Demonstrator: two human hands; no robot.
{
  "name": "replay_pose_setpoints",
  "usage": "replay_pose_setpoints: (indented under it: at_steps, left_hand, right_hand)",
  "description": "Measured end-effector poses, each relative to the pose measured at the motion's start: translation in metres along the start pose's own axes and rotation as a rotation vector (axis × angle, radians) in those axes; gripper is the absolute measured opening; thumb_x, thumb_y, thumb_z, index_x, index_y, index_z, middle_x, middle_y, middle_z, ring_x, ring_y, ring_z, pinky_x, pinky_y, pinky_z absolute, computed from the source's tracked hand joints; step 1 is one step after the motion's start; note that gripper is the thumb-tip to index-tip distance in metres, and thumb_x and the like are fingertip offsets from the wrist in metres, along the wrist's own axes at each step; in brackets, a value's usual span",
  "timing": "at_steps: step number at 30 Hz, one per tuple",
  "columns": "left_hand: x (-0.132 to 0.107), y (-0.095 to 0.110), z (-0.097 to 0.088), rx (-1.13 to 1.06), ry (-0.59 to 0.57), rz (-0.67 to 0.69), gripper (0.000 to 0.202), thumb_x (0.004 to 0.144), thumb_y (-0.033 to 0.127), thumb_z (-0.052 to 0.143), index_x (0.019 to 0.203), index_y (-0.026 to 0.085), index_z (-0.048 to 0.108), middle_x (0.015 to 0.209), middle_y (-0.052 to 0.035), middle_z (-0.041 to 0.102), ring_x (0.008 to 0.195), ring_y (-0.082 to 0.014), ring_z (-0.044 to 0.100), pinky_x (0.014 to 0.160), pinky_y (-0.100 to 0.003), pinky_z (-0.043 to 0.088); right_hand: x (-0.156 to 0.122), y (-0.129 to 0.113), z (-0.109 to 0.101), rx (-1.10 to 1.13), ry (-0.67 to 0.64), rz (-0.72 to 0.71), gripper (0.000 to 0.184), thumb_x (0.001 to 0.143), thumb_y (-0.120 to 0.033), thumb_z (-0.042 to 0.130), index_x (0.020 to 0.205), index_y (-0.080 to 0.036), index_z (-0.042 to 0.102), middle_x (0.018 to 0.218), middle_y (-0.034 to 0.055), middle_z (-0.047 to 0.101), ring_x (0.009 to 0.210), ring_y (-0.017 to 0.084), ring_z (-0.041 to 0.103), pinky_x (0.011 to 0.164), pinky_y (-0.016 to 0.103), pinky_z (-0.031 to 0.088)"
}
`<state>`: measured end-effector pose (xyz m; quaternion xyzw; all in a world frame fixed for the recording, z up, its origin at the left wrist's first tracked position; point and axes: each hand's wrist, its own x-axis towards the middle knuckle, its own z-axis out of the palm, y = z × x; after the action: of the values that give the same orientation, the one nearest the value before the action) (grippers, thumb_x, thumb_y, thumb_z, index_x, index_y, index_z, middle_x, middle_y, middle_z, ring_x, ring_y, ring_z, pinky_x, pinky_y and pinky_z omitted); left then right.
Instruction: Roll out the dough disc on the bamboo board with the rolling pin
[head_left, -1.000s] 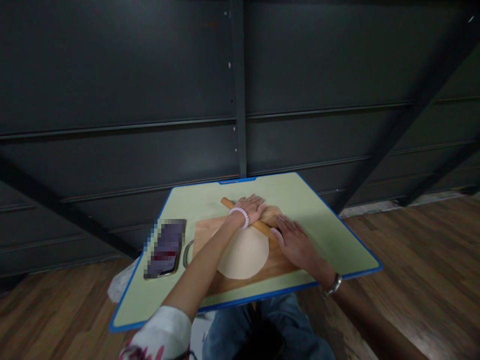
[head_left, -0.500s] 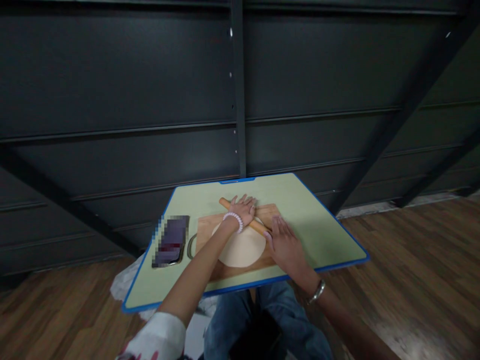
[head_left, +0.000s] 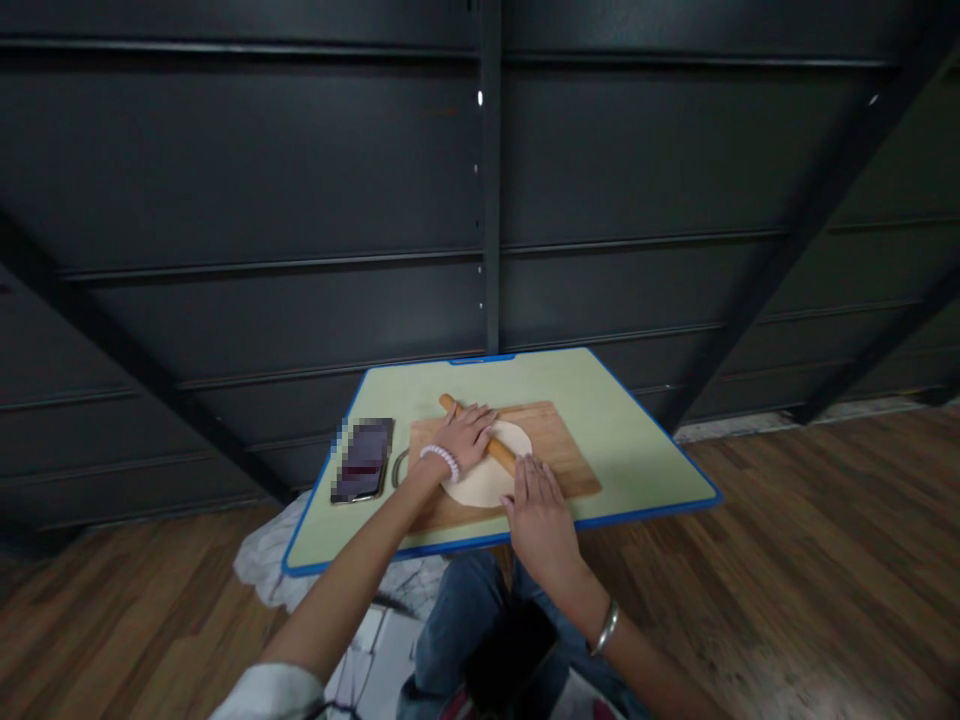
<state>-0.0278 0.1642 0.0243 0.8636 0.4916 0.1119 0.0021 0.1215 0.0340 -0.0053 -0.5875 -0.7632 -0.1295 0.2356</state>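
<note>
A wooden rolling pin [head_left: 502, 455] lies aslant across a round, flat sheet of dough [head_left: 480, 485]. The dough rests on a wooden cutting board [head_left: 574, 465] with a loop handle [head_left: 400, 468] at its left side. Over the pin's far left part, my left hand [head_left: 465, 438] lies flat with its fingers stretched out. My right hand [head_left: 540, 510] rests with straight fingers on the pin's near right end and hides that end. Neither hand is wrapped round the pin. My left forearm and hand cover part of the board and the dough's left edge.
The board sits on a pale green, blue-edged tabletop [head_left: 622, 440] over my knees. A phone [head_left: 366, 460], partly pixelated, lies left of the board. Behind the table rises a dark panelled wall [head_left: 337, 170]. White crumpled material [head_left: 270, 550] shows below the table's left corner.
The rolling pin and both hands have moved toward me over the dough, baring more of its far side. My right hand sits further left on the board. The camera view has shifted slightly.
</note>
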Motion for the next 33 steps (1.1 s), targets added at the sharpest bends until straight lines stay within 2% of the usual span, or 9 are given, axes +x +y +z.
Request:
replay_pose_setpoints:
  at_steps: [2, 4, 8, 11, 14, 17, 24, 29, 33]
  left_hand:
    - [-0.005, 0.001, -0.004, 0.003, 0.003, 0.000, 0.039, 0.088, 0.037, 0.056, 0.121, 0.017, 0.052, 0.124, -0.0095, 0.054, 0.106, -0.0222, 0.056, 0.089, -0.045, 0.049]
    - [-0.009, 0.002, -0.007, 0.005, 0.006, -0.001, 0.036, 0.089, 0.036, 0.054, 0.120, 0.018, 0.053, 0.124, -0.0093, 0.055, 0.107, -0.0220, 0.056, 0.090, -0.045, 0.048]
    - [-0.021, 0.005, -0.011, 0.006, 0.019, -0.003, 0.036, 0.096, 0.033, 0.034, 0.124, 0.020, 0.054, 0.133, -0.0078, 0.053, 0.126, -0.0215, 0.045, 0.110, -0.050, 0.027]
    - [-0.037, 0.008, -0.014, 0.022, 0.044, -0.010, 0.042, 0.096, 0.037, 0.029, 0.127, 0.020, 0.053, 0.133, -0.0083, 0.055, 0.127, -0.0213, 0.044, 0.114, -0.052, 0.016]
    - [-0.052, 0.009, -0.016, 0.036, 0.058, -0.019, 0.046, 0.095, 0.042, 0.029, 0.132, 0.022, 0.048, 0.133, -0.0091, 0.055, 0.126, -0.0223, 0.046, 0.114, -0.054, 0.013]
    - [-0.059, 0.006, -0.014, 0.032, 0.050, -0.025, 0.048, 0.095, 0.042, 0.029, 0.137, 0.024, 0.042, 0.138, -0.0070, 0.051, 0.128, -0.0209, 0.044, 0.113, -0.050, 0.018]
    - [-0.044, -0.002, -0.006, 0.047, 0.037, -0.049, 0.052, 0.095, 0.043, 0.025, 0.140, 0.020, 0.039, 0.143, -0.0080, 0.045, 0.132, -0.0210, 0.039, 0.108, -0.041, 0.032]
    - [-0.031, -0.005, -0.007, 0.091, 0.010, -0.064, 0.055, 0.096, 0.043, 0.023, 0.136, 0.011, 0.042, 0.143, -0.0132, 0.044, 0.133, -0.0213, 0.039, 0.111, -0.037, 0.028]
    - [-0.017, -0.013, -0.009, 0.109, -0.014, -0.097, 0.053, 0.096, 0.042, 0.020, 0.130, 0.013, 0.050, 0.139, -0.0133, 0.049, 0.130, -0.0224, 0.042, 0.108, -0.038, 0.032]
  right_hand:
    - [-0.001, -0.002, -0.002, 0.020, -0.001, -0.015, 0.054, 0.091, -0.021, 0.046, 0.138, 0.003, 0.035, 0.137, 0.0279, 0.045, 0.131, 0.033, 0.039, 0.107, 0.048, 0.034]
    - [-0.001, -0.003, -0.005, 0.035, -0.001, -0.024, 0.055, 0.091, -0.022, 0.045, 0.140, 0.001, 0.034, 0.138, 0.0270, 0.044, 0.131, 0.032, 0.039, 0.108, 0.049, 0.033]
    - [-0.002, -0.001, -0.010, 0.024, -0.045, -0.022, 0.055, 0.091, -0.026, 0.047, 0.137, 0.001, 0.038, 0.142, 0.0250, 0.040, 0.133, 0.031, 0.035, 0.111, 0.047, 0.029]
    - [-0.002, 0.005, -0.011, 0.016, -0.069, -0.026, 0.057, 0.092, -0.033, 0.045, 0.136, 0.002, 0.040, 0.144, 0.0241, 0.037, 0.136, 0.031, 0.031, 0.113, 0.047, 0.023]
    - [0.003, 0.015, -0.006, 0.025, -0.085, -0.036, 0.059, 0.094, -0.039, 0.038, 0.138, 0.001, 0.039, 0.145, 0.0227, 0.036, 0.138, 0.030, 0.026, 0.113, 0.049, 0.021]
    - [0.016, 0.028, 0.003, 0.025, -0.096, -0.032, 0.059, 0.096, -0.040, 0.031, 0.139, 0.000, 0.037, 0.146, 0.0213, 0.035, 0.139, 0.031, 0.022, 0.111, 0.051, 0.022]
    - [0.060, 0.059, 0.018, 0.024, -0.074, -0.115, 0.053, 0.097, -0.035, 0.029, 0.139, -0.003, 0.039, 0.146, 0.0178, 0.037, 0.138, 0.026, 0.026, 0.112, 0.047, 0.021]
    - [0.095, 0.075, 0.028, 0.047, -0.165, -0.177, 0.053, 0.100, -0.034, 0.017, 0.137, -0.007, 0.042, 0.146, 0.0137, 0.040, 0.137, 0.022, 0.029, 0.113, 0.043, 0.017]
    - [0.125, 0.081, 0.044, 0.063, -0.268, -0.141, 0.054, 0.100, -0.035, 0.012, 0.138, -0.012, 0.042, 0.146, 0.0084, 0.040, 0.138, 0.020, 0.028, 0.113, 0.041, 0.019]
